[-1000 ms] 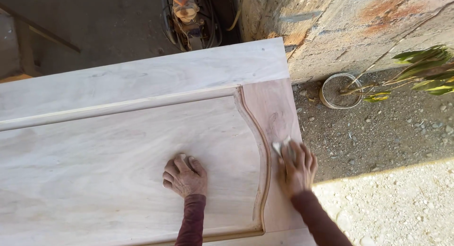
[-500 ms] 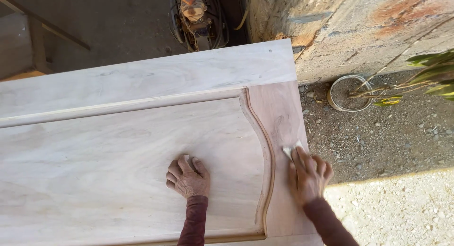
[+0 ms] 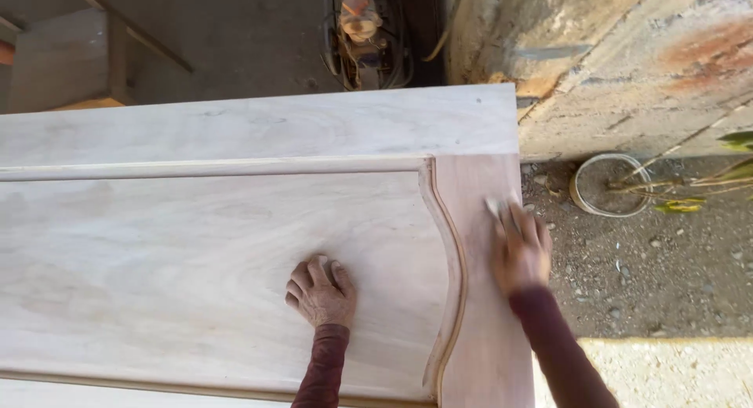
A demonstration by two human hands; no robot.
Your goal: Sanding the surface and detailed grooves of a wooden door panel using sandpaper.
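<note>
A large pale wooden door panel [image 3: 235, 126] lies flat, with a raised centre field edged by a curved moulding [image 3: 451, 243]. My left hand [image 3: 321, 294] rests on the centre field, fingers curled under, holding nothing. On the panel's right stile, my right hand [image 3: 519, 247] presses a small pale piece, probably sandpaper [image 3: 494, 208], flat against the wood. The hand is blurred with motion. Only a corner of the piece shows past the fingertips. Both forearms wear dark red sleeves.
Past the panel's right edge lies gravel ground with a round metal ring [image 3: 610, 184] and some leafy stems [image 3: 706, 188]. A rough stone wall [image 3: 627, 55] rises behind. A small machine [image 3: 365, 32] stands beyond the far edge; wooden boards [image 3: 70, 63] lie at the top left.
My right hand with the pale piece has slid away from me along the right stile. My left hand has stayed in place. The view has shifted slightly.
</note>
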